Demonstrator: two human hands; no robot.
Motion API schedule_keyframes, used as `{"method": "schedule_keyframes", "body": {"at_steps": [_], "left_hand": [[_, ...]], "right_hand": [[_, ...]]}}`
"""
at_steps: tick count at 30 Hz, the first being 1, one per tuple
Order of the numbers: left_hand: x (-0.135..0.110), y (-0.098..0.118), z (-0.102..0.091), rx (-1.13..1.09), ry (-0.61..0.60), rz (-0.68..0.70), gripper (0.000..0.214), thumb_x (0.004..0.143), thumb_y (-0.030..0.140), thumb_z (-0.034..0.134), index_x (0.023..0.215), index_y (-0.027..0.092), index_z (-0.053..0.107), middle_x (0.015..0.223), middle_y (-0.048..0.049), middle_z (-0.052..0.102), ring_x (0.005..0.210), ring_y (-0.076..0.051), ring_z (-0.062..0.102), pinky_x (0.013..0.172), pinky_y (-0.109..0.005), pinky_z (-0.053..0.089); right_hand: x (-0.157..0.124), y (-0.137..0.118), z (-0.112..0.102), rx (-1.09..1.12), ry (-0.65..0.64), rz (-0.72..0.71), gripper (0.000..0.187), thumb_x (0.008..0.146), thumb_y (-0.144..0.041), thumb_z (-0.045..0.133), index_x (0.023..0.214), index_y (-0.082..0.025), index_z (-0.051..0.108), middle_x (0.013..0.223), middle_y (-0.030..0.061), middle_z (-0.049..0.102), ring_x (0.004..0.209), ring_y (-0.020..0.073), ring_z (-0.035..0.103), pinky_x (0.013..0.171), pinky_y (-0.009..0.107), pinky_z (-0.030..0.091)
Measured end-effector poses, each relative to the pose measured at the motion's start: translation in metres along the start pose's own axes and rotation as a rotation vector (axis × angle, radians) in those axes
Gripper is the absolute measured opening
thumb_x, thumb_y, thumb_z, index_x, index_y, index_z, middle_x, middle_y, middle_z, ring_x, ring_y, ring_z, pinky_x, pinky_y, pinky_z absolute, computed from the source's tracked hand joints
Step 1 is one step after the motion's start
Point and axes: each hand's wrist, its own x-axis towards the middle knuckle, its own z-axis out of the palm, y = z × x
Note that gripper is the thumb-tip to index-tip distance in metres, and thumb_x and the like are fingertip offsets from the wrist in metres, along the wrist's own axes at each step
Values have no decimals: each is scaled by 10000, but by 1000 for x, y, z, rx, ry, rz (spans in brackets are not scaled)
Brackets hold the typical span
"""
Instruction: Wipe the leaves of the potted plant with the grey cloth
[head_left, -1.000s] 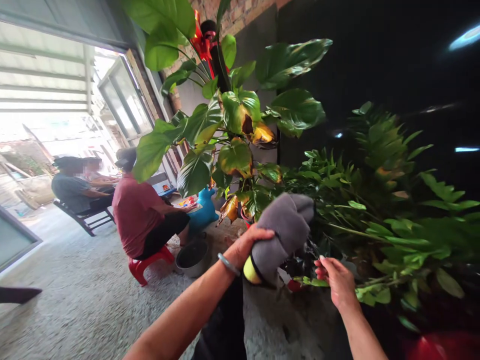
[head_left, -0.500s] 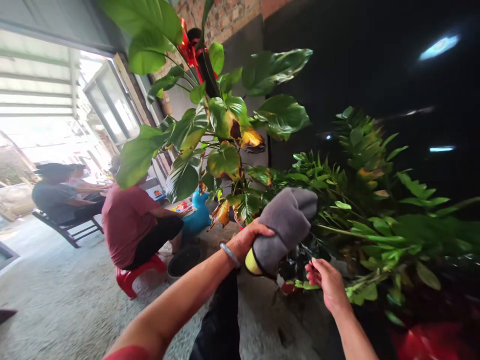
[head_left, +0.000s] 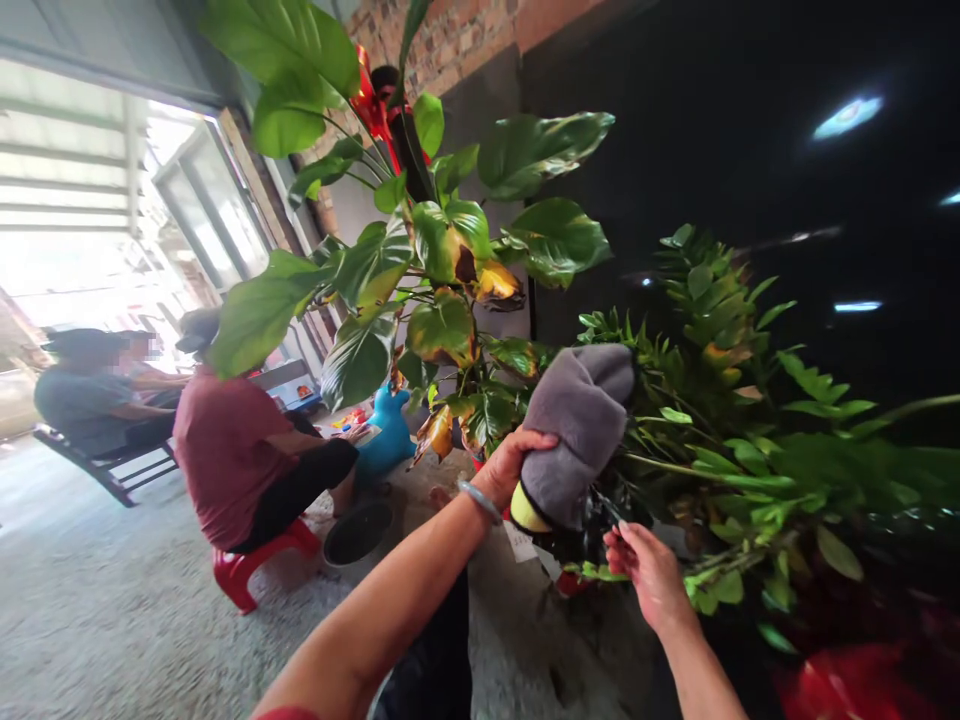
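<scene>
My left hand [head_left: 517,465], with a bracelet on the wrist, is closed around a grey plush fabric piece [head_left: 577,420] with a yellow-green patch and dark edging at its lower end. The piece is bulky and tilted, its exact kind unclear. To its lower right, my right hand [head_left: 645,565] pinches a thin, dark, pointed tool [head_left: 613,508] aimed up and left at the underside of the fabric. The tip is hard to make out against shiny black material [head_left: 592,530] behind it.
A large-leaved potted plant [head_left: 450,240] rises ahead, and leafy green stems [head_left: 742,470] spread to the right. At left, a person in a red shirt [head_left: 225,450] sits on a red stool [head_left: 255,570] near a dark basin [head_left: 360,530] and a blue toy [head_left: 386,435]. Others sit beyond.
The view has shifted slightly. The fabric piece has turned a little more upright in my left hand, and white printed paper now shows beneath it. My right hand keeps its pinch on the tool.
</scene>
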Motion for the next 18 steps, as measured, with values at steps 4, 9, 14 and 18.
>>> {"method": "schedule_keyframes", "body": {"at_steps": [4, 9, 14, 18], "left_hand": [[2, -33, -12, 197, 149, -110, 304, 457, 133, 669, 759, 149, 691, 675, -19, 707, 645, -182, 628, 733, -328, 488], [-29, -46, -25, 478, 33, -319, 267, 367, 78, 719, 621, 153, 682, 579, 4, 662, 552, -166, 570, 572, -291, 442], [-7, -12, -5, 218, 8, -29, 374, 425, 138, 708, 799, 134, 701, 692, -18, 689, 661, -180, 605, 701, -305, 468], [8, -36, -9, 161, 126, -18, 364, 431, 181, 711, 793, 146, 699, 676, -21, 681, 653, -180, 600, 722, -333, 462]], "right_hand": [[-3, 1, -1, 27, 13, 89, 349, 343, -430, 758, 537, -213, 566, 477, 13, 632, 385, 144, 531, 358, 251, 408], [0, 6, -7, 48, 68, 150, 294, 339, -370, 733, 461, -233, 504, 337, -31, 517, 314, 136, 467, 311, 243, 365], [0, -2, -3, 107, 67, 148, 337, 346, -393, 768, 568, -209, 593, 498, 12, 655, 419, 146, 564, 395, 251, 446], [0, -1, -3, 140, 54, 145, 353, 336, -381, 790, 568, -197, 598, 505, 15, 657, 416, 134, 552, 400, 244, 448]]}}
